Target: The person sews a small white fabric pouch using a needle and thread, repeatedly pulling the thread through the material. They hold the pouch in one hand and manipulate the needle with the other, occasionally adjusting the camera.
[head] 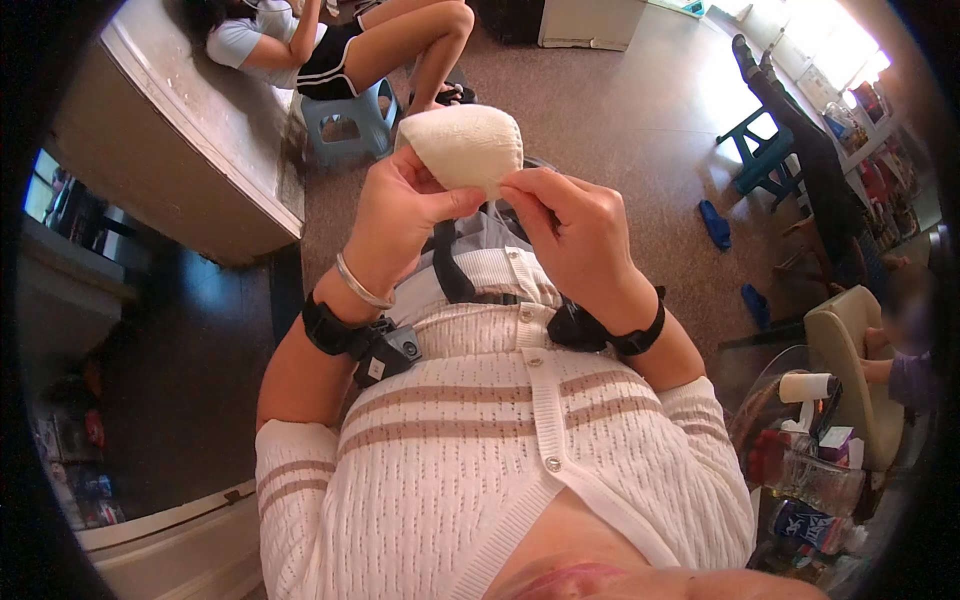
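Observation:
A white fabric piece (465, 146), rounded and padded-looking, is held up in front of my lap, with a line of stitches along its right edge. My left hand (405, 206) grips it from the lower left, thumb across the near side and fingers behind it. At its lower right corner, the thumb and forefinger of my right hand (574, 225) are pinched together on the edge. A thin pale strand, like thread (493, 210), hangs below this pinch. Whether a needle is between the fingertips cannot be made out.
To the upper left a person (277, 52) sits on a light blue plastic stool (349, 124). A dark green stool (765, 154) supports someone's outstretched legs. Blue slippers (715, 225) lie on the brown floor. Bottles (814, 521) stand at lower right, near a beige chair (847, 322).

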Motion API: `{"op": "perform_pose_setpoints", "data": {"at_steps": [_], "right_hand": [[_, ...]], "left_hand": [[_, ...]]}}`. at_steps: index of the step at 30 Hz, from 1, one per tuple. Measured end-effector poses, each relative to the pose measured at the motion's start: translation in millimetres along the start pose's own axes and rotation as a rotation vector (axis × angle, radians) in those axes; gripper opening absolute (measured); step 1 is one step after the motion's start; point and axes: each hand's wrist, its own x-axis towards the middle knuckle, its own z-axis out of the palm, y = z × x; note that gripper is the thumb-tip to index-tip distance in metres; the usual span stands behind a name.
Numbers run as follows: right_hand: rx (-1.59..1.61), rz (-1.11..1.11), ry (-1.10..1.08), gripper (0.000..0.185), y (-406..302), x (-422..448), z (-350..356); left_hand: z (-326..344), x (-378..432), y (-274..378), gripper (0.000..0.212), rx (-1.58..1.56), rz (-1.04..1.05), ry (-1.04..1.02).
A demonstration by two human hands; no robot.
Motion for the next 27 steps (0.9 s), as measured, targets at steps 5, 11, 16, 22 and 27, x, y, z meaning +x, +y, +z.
{"op": "perform_pose_setpoints", "data": {"at_steps": [5,11,16,22,27], "right_hand": [[-0.027,0.047,-0.046,0.011,-1.1,-2.9,-0.9],[-0.05,0.06,-0.084,0.013,-3.4,-3.4,-7.5],[-0.058,0.044,-0.089,0.014,-2.5,-3.2,-7.3],[-0.06,0.052,-0.12,0.017,-4.6,-0.8,-11.0],[-0.061,0.03,-0.125,0.019,-3.1,-0.8,-12.1]], "left_hand": [[-0.5,-2.5,3.6,0.039,0.015,-0.013,0.007],[0.3,-4.8,6.9,0.034,-0.034,-0.037,0.012],[1.4,-5.3,9.5,0.033,-0.044,-0.039,0.009],[0.5,-4.3,8.8,0.032,-0.046,-0.04,0.004],[1.1,-4.4,9.3,0.032,-0.038,-0.037,0.014]]}}
